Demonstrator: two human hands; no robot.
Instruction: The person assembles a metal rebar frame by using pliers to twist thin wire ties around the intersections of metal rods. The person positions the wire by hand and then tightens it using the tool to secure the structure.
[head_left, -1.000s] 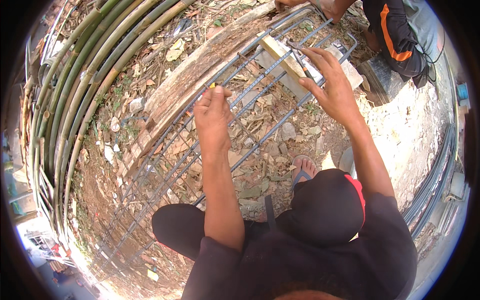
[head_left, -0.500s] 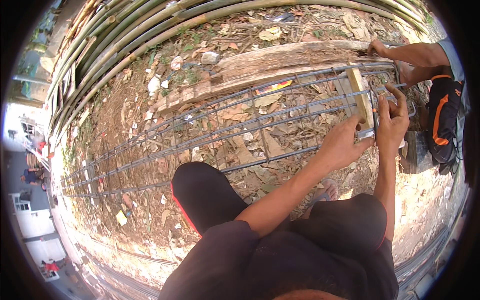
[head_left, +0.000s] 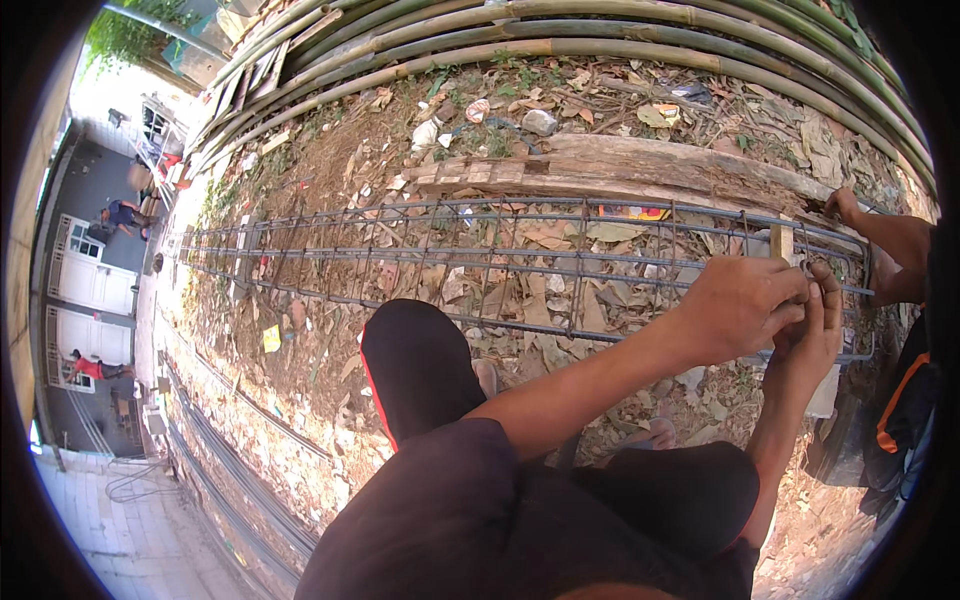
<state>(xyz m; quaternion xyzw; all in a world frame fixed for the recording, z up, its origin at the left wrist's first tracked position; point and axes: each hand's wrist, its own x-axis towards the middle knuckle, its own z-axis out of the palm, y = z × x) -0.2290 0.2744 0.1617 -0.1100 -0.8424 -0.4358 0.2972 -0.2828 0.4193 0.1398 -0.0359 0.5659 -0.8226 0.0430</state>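
Observation:
A long cage of steel rebar point(head_left: 530, 267) with thin wire stirrups lies across the ground in front of me. At its right end my left hand point(head_left: 742, 306) and my right hand point(head_left: 812, 325) meet over the bars. The fingers of my left hand are curled and pinched against the right fingertips. My right hand is bent upward with its fingers closed together; whatever lies between the hands is hidden or too small to name. Just beyond them, a short wooden stick point(head_left: 781, 241) stands across the cage.
Another person's hand point(head_left: 846, 207) rests near the cage's far right corner. A weathered plank point(head_left: 640, 167) lies behind the cage, with bamboo poles point(head_left: 600, 48) farther back. Leaves and rubble cover the ground. Long dark bars point(head_left: 222, 440) lie at the lower left.
The view has turned, so the cage appears more level. My left hand has come against my right, and its spread fingers have curled into a pinch. My right fingers have drawn together.

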